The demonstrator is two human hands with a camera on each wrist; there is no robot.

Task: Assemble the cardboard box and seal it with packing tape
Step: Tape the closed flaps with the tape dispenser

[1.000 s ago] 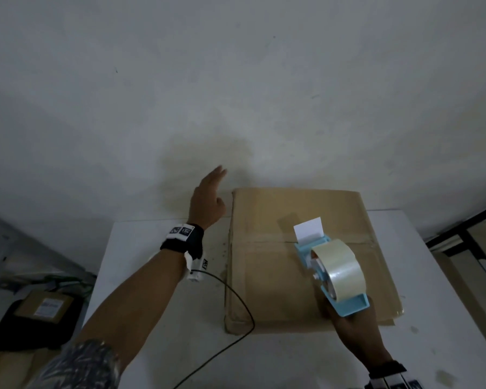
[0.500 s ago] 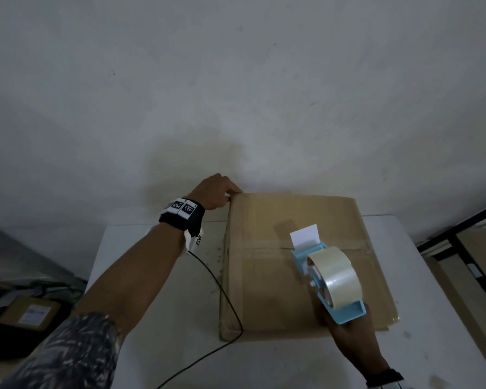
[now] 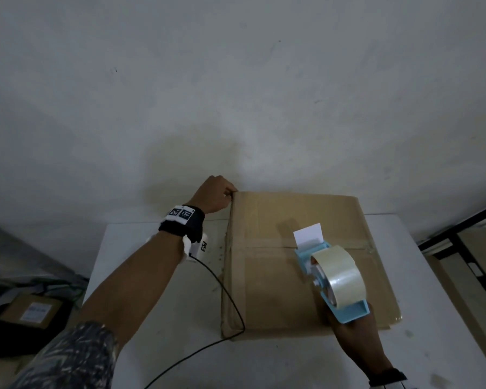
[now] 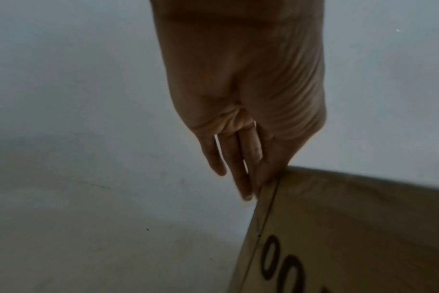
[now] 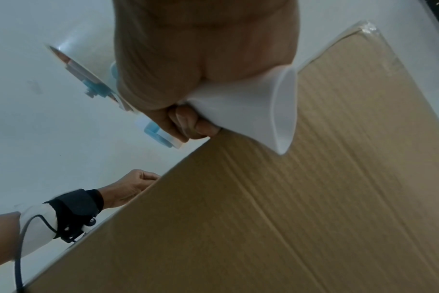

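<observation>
A flat brown cardboard box (image 3: 278, 276) lies on the white table (image 3: 163, 318), with clear tape along its middle seam. My left hand (image 3: 216, 193) grips the box's far left corner, thumb at the top edge. In the left wrist view its fingers (image 4: 238, 168) run down the side of the box (image 4: 351, 228). My right hand (image 3: 354, 329) holds a blue tape dispenser (image 3: 348, 313) with a clear tape roll (image 3: 340, 273) above the right half of the box top. The right wrist view shows fingers (image 5: 188, 123) curled round the handle (image 5: 251, 111).
A black cable (image 3: 225, 287) runs from my left wrist across the table and the box's left edge. The wall stands close behind the box. A small labelled parcel (image 3: 31, 311) lies on the floor at left. A dark rack (image 3: 460, 228) stands at right.
My left hand came down from the air, fingers spread, onto the box's far left corner and took hold of it. The right hand and dispenser have barely moved.
</observation>
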